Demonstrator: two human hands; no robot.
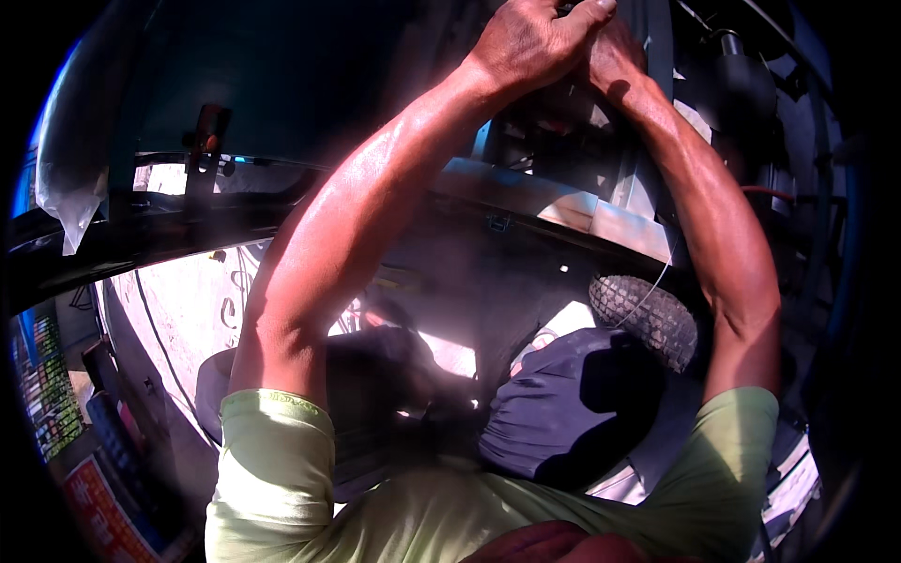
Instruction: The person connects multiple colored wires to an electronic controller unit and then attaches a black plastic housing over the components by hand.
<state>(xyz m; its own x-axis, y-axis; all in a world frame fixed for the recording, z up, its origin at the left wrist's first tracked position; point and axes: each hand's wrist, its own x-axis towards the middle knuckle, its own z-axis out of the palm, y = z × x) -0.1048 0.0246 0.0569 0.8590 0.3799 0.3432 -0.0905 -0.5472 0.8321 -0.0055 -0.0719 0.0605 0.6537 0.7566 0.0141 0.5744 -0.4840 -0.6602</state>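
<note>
Both hands up at the top edge, close together. We mark the left hand point(537, 42) with fingers curled and thumb stretched out to the right; a small dark piece point(564, 9) peeks out by the thumb. We cannot tell whether the left is gripping it or what it is, as the fingertips are hidden. Right hand point(615, 58) sits just right of the left and partly behind it; fingers covered, so we cannot tell whether it grasps anything.

Just right of the hands we see an upright blue-grey metal bar point(661, 47). Below the hands, between the forearms, runs a worn blue metal crosspiece point(530, 192); further down, a knobbly-treaded tyre point(648, 314) and a thin wire point(657, 281) passing in front of it. To the right, past the bar, a dark cylinder point(746, 86).

Well left of the hands: a reddish-brown bracket point(208, 131), then a clear plastic bag point(75, 141). Nearest the body, below the hands, we have dark trousers point(554, 403) and a light-green shirt point(272, 469).
</note>
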